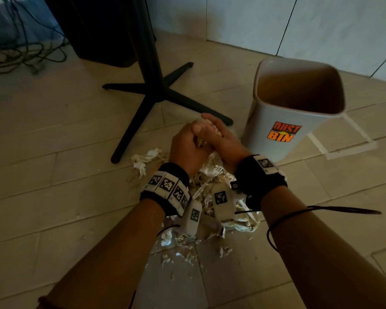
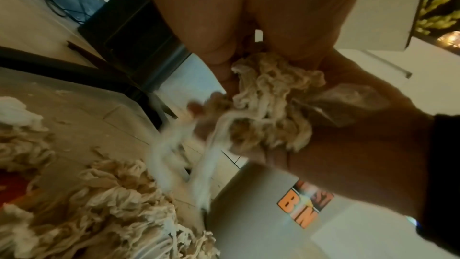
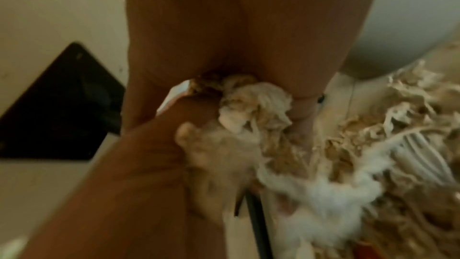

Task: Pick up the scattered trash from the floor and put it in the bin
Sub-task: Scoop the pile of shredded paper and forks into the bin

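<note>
Head view: the tiled floor (image 1: 54,175) carries a black stand (image 1: 156,94) and, to its right, the bin (image 1: 276,134), upright and open-topped. A shredded paper pile (image 1: 210,186) lies under the wrists. Just left of the bin, the left hand (image 1: 187,148) and right hand (image 1: 221,139) together clasp a wad (image 2: 268,105) above the pile.

Looks like an office/café-type room: tiled floor (image 1: 54,134), pedestal table base (image 1: 156,94), tangled cables (image 1: 20,52), dustbin (image 1: 299,103).
</note>
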`<state>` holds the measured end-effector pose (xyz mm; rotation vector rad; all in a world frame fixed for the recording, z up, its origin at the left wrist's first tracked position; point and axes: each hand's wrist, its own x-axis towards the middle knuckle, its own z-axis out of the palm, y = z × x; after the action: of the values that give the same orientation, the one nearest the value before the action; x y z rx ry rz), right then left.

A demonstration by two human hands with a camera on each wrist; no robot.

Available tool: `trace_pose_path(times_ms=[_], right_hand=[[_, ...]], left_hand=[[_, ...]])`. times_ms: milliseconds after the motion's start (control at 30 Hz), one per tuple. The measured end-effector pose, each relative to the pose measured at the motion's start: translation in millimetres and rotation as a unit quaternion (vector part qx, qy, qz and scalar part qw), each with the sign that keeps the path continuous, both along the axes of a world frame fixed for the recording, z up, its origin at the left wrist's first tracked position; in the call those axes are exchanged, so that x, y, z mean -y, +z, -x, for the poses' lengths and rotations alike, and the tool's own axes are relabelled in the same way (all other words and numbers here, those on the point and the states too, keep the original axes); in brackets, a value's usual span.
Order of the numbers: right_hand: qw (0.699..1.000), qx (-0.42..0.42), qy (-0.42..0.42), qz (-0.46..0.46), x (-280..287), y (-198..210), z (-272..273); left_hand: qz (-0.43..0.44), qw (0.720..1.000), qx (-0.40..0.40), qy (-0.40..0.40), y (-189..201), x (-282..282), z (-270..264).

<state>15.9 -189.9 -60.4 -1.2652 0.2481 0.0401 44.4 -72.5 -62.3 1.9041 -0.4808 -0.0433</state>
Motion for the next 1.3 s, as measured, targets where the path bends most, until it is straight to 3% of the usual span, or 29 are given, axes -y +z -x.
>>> trace_pose_path(times_ms=[67, 167, 300, 400, 500, 633, 833, 1000, 1067, 1133, 1233, 1300], right_hand=[[0.997, 0.014, 0.007, -0.079, 6, -1, 2], [0.994, 0.044, 0.069, -0.077, 16, 3, 8], [0.997, 0.008, 0.017, 0.081, 26, 13, 9], [0.972, 0.013, -0.031, 0.231, 43, 26, 3], [0.951, 0.037, -0.075, 0.297, 68, 48, -6], [0.931, 0.07, -0.168, 0.317, 113, 83, -16], [0.876, 0.031, -0.244, 0.415, 165, 105, -10], [0.856, -0.042, -0.212, 0.47, 180, 93, -6], [0.854, -0.061, -0.185, 0.482, 179, 87, -8], [0.862, -0.086, -0.153, 0.475, 178, 79, -10], [0.871, -0.12, -0.115, 0.462, 173, 71, -12], [0.87, -0.124, -0.119, 0.461, 170, 69, -12]], left_hand=[[0.017, 0.999, 0.028, -0.012, 2, 4, 7], [0.02, 0.999, 0.01, -0.041, 1, 3, 10], [-0.003, 0.996, 0.018, -0.084, 1, -2, 11], [-0.005, 0.997, 0.018, -0.076, -3, -8, 11], [-0.01, 0.998, -0.025, -0.053, -16, -19, 7], [-0.136, 0.989, -0.031, -0.057, -51, -35, 1], [-0.363, 0.92, -0.123, -0.085, -100, -60, -2], [-0.5, 0.822, -0.164, -0.217, -115, -76, 2], [-0.516, 0.802, -0.189, -0.235, -114, -76, 9], [-0.502, 0.817, -0.195, -0.208, -116, -76, 16], [-0.469, 0.863, -0.132, -0.136, -128, -82, 25], [-0.455, 0.878, -0.102, -0.106, -131, -87, 28]])
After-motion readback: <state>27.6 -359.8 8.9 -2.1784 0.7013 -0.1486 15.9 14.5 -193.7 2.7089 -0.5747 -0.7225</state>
